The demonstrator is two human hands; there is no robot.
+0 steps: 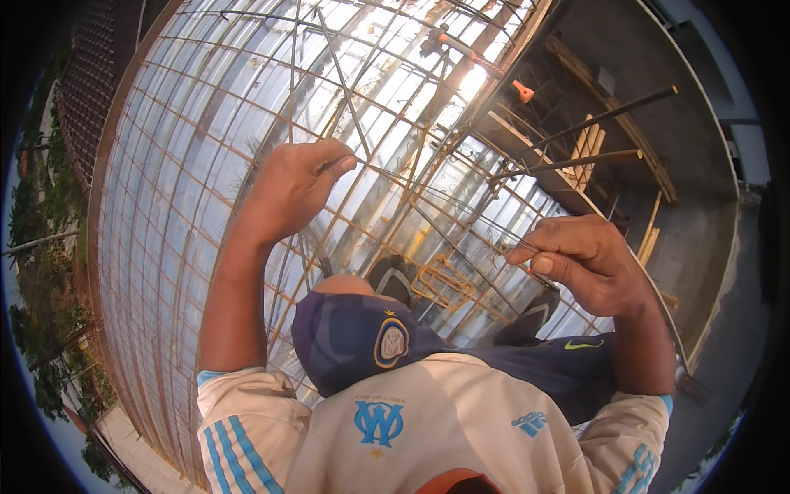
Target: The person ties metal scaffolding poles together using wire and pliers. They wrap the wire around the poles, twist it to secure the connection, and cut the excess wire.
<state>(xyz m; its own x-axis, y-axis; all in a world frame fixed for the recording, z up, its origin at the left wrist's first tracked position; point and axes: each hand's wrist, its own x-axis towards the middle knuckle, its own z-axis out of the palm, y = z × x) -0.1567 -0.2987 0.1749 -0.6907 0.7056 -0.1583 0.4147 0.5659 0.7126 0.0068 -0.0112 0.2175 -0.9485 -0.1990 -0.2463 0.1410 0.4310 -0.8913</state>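
My left hand [303, 183] is raised at the middle left, with thumb and forefinger pinched on one end of a thin tie wire [469, 212]. Across to my right hand [586, 262] the wire runs, its other end caught between thumb and fingers there. Beneath both hands lies a grid of rusty rebar [216, 140] over shiny corrugated metal sheets [185, 193]. Bent rebar stirrups [444, 282], yellowish in the light, rest by my sandalled feet [392, 278]. How tightly the wire is gripped is hard to make out.
A hammer [477, 59] with an orange handle lies at the top, near the grid's edge. Along the right is a deep recess beside a concrete wall [699, 123], with timber pieces [586, 152] inside. Rebar ends [638, 155] stick out over it. Trees and a tiled roof [86, 107] show at left.
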